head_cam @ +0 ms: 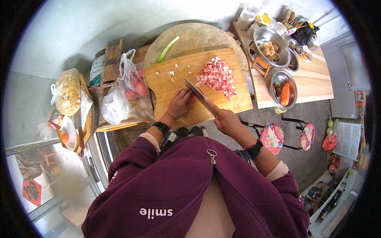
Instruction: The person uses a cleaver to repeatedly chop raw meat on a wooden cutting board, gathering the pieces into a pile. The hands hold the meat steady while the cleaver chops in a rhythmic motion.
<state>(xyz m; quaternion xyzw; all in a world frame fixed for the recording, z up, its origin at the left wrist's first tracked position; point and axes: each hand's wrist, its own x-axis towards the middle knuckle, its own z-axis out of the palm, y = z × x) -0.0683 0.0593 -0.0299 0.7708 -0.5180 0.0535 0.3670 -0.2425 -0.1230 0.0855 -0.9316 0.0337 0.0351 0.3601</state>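
Observation:
My right hand (224, 118) is closed around a kitchen knife (201, 97), its index finger laid along the blade. The blade stands on a wooden cutting board (169, 81), beside the fingers of my left hand (178, 104). Those fingers are bent over a piece of raw meat (194, 98), mostly hidden by the hand and blade. A heap of diced raw meat (218, 78) lies on the board's right part, with small scraps to its left. Behind, a green onion stalk (168, 49) rests on a round wooden block (190, 32) under the board.
On the table (315, 86) at right stand a steel bowl of food (287, 61) and a steel bowl with a carrot (275, 102). Plastic bags (116, 105) lie left of the board. Floral-covered stools (271, 139) are at lower right.

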